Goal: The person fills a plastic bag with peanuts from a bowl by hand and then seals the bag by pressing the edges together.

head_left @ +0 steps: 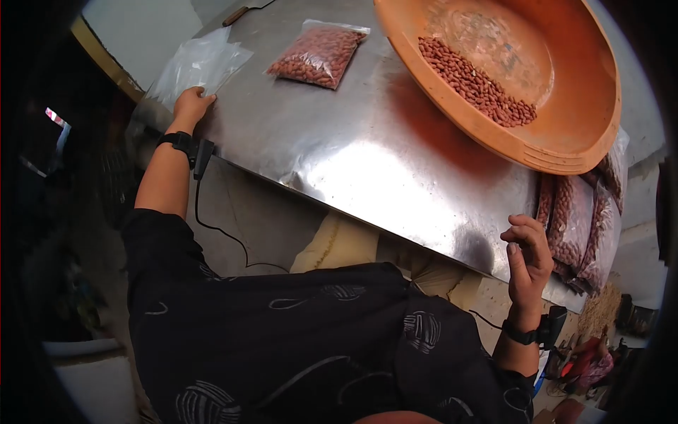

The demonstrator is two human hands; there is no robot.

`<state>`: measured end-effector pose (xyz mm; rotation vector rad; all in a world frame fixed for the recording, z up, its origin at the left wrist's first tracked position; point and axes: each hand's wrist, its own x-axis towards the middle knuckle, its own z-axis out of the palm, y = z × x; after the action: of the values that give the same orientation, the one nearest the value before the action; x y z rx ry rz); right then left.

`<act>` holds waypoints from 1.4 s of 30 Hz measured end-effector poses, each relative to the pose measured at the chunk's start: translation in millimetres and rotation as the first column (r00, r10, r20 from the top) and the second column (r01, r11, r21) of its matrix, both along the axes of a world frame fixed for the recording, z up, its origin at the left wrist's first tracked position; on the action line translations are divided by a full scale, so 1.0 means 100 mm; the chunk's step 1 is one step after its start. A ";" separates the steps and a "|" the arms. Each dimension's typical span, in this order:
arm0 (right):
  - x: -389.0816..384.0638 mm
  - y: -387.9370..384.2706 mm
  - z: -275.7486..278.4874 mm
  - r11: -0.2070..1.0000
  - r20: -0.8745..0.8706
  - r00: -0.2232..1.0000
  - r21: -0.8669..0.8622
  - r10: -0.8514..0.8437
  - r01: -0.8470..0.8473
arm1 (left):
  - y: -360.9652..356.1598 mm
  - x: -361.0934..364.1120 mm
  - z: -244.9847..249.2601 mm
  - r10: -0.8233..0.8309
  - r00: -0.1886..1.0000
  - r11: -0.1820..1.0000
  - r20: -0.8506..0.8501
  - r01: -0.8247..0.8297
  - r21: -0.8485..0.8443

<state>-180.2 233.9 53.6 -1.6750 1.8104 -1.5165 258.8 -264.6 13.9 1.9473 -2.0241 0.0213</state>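
My left hand (192, 106) is at the near edge of a pile of clear plastic bags (191, 67) on the metal table, its fingers closed on the bag edge. To the right of that pile lies a clear bag filled with reddish peanuts (319, 55). My right hand (530, 258) is raised by the table's near right edge, fingers loosely bent and apart, holding nothing. Close to it, several filled peanut bags (571, 219) are stacked. A large orange basin (572, 141) at the upper right holds loose peanuts (480, 88) along its lower side.
The shiny metal table (318, 134) has its near edge in front of my body. A knife (236, 15) lies at the far left edge. Cables run from my wrist straps. On the floor at the lower right are a brownish heap (599, 311) and a person in red (586, 364).
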 end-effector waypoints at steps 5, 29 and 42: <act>0.03 0.02 -0.05 1.000 0.001 1.000 -0.015 0.025 -0.025 | 0.06 -0.02 0.12 -0.039 0.999 0.997 0.016 0.038 0.070; 0.17 0.07 -0.17 0.989 0.202 0.968 -0.010 0.146 -0.147 | 2.61 -1.10 0.40 -0.847 0.497 0.528 -0.189 0.746 -0.405; 0.44 -0.38 -0.34 0.997 0.433 0.898 -0.050 0.075 -0.059 | 3.13 -1.56 -0.11 -0.866 0.321 0.468 -0.384 0.793 -0.391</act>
<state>-135.9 196.3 19.3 -1.2614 1.4805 -1.7316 103.0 48.4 2.9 0.4635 -2.2440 -0.5681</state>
